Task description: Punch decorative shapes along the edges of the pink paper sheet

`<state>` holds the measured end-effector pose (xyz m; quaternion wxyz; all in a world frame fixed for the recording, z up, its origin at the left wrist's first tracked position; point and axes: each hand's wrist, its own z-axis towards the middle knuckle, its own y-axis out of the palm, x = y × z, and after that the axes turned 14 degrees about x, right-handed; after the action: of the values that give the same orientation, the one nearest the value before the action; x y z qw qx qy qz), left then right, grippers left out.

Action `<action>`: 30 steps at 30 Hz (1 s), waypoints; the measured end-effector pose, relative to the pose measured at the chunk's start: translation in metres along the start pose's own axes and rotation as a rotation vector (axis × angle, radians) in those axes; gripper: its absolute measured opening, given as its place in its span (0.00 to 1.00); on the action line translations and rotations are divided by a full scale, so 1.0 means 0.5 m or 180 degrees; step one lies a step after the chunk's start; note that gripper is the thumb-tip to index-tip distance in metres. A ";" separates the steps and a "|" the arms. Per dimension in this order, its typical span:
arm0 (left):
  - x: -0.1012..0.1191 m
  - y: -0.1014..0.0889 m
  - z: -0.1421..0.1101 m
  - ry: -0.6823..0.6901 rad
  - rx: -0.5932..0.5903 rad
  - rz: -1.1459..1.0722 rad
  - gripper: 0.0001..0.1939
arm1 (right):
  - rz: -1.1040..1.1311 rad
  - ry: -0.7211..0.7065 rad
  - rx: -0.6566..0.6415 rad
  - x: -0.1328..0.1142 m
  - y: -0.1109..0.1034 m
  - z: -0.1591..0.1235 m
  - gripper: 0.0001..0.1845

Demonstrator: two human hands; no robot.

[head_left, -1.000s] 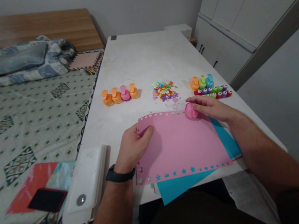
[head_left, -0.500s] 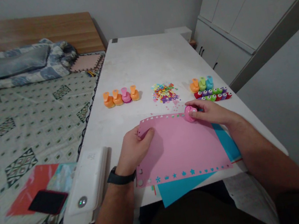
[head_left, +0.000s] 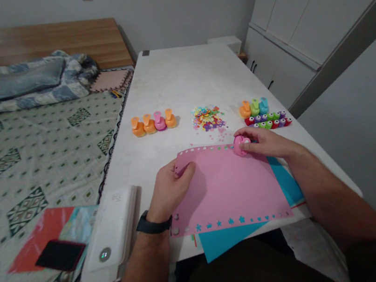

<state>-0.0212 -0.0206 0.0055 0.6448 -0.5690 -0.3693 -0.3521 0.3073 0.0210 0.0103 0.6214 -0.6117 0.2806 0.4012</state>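
Observation:
A pink sheet of paper (head_left: 230,186) with shaped holes along its top, bottom and left edges lies near the front of the table. My left hand (head_left: 171,186) grips its upper left edge, thumb on top. At the sheet's top edge, right of the middle, my right hand (head_left: 268,142) holds a pink craft punch (head_left: 239,145), thumb against its near side and fingers behind. Part of the punch is hidden by the thumb. Blue paper (head_left: 227,241) shows from beneath the pink sheet at the front and right.
Loose paper cutouts (head_left: 208,118) lie in a heap beyond the sheet. Several craft punches (head_left: 160,122) stand at left; more larger punches (head_left: 255,107) and small ones (head_left: 270,120) stand at right. A white device (head_left: 113,232) with a cable sits at the table's left edge, beside a phone (head_left: 61,255).
The right hand has shifted its grip on the pink punch, which has turned slightly at the sheet's top edge. The left hand keeps its hold. The camera view has tilted up slightly.

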 end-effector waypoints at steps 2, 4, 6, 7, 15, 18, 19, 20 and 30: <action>0.001 -0.001 0.000 0.0014 0.0002 0.0035 0.16 | 0.0089 0.0034 -0.0011 0.002 0.002 0.000 0.21; 0.002 -0.001 0.000 0.0027 0.0031 0.0075 0.17 | 0.0230 0.0100 0.0003 0.003 0.004 0.000 0.21; 0.002 -0.002 -0.001 0.0034 0.0058 0.0101 0.17 | 0.0362 0.0213 0.0037 0.002 0.007 0.000 0.21; 0.003 -0.002 -0.001 0.0034 0.0062 0.0105 0.17 | 0.0406 0.0275 0.0039 0.001 0.008 0.001 0.21; 0.002 -0.005 -0.001 0.0005 0.0042 0.0105 0.16 | 0.0708 0.0541 0.0008 -0.002 0.004 0.000 0.21; -0.001 -0.006 0.000 0.0000 0.0030 0.0124 0.17 | 0.0772 0.0571 -0.0006 0.000 0.004 0.000 0.21; -0.002 -0.006 0.000 -0.0002 0.0029 0.0127 0.17 | 0.0782 0.0571 -0.0007 0.000 0.004 0.000 0.21; -0.003 -0.006 0.000 -0.0002 0.0035 0.0131 0.17 | 0.0781 0.0564 0.0000 0.001 0.004 0.000 0.21; 0.000 -0.006 -0.001 -0.0021 0.0079 0.0107 0.16 | 0.0681 0.0499 0.0072 0.002 0.009 0.002 0.22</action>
<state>-0.0237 -0.0213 0.0070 0.6564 -0.5683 -0.3662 -0.3348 0.3040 0.0221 0.0072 0.5580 -0.6008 0.3964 0.4130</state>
